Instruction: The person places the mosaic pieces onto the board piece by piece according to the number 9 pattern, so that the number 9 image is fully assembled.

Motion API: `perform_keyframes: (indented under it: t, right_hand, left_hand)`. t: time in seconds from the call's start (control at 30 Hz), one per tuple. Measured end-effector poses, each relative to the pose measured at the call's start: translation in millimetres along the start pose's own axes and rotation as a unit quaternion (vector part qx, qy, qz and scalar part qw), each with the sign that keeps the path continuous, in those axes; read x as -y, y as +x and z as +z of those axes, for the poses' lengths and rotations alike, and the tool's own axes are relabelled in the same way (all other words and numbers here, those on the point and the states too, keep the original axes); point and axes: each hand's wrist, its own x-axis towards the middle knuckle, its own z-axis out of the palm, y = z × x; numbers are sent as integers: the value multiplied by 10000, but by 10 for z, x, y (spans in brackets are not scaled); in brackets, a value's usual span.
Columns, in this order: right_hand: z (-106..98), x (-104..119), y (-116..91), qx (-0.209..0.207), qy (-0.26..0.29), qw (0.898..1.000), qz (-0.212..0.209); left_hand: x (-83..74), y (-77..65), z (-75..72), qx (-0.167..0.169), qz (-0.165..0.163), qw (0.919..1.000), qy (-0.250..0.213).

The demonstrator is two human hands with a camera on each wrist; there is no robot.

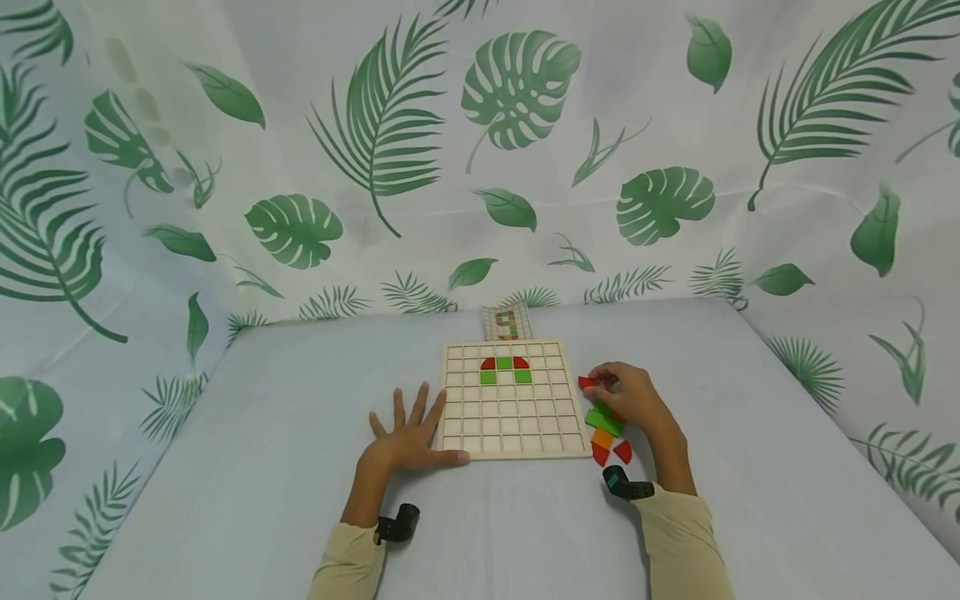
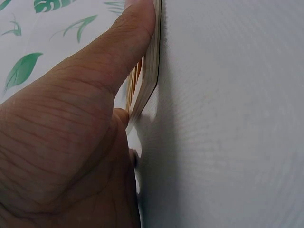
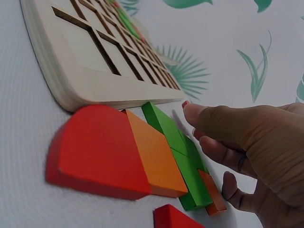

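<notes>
A wooden grid board (image 1: 510, 455) lies on the table, with red quarter-round pieces (image 1: 521, 363) and green squares (image 1: 488, 377) set as an arch in its upper cells. Fingers spread, the left hand (image 1: 405, 446) rests at the board's lower left corner, its thumb on the near edge. Beyond the board's right side, the right hand (image 1: 630, 396) pinches a small red piece (image 1: 585, 382) between thumb and finger; most of that piece is hidden in the right wrist view. Under and beside this hand lie green pieces (image 3: 178, 147), an orange piece (image 3: 154, 154) and a red rounded piece (image 3: 97, 149).
A small card (image 1: 491, 327) with a coloured grid pattern stands behind the board. Another red piece (image 1: 623, 452) lies apart at the near end of the loose pieces. A leaf-print curtain (image 1: 420, 167) encloses the pale table (image 1: 262, 467).
</notes>
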Motion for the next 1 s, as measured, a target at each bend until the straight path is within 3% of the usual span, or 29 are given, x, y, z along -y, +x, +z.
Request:
perform_keyframes:
  t: [0.5, 1.0]
  right_hand:
    - [62, 44, 19, -29, 134, 9996, -265]
    - [221, 274, 64, 162, 530, 9962, -673]
  left_hand:
    - [12, 2, -7, -13, -5, 10000, 12]
    - [28, 15, 12, -6, -7, 10000, 8]
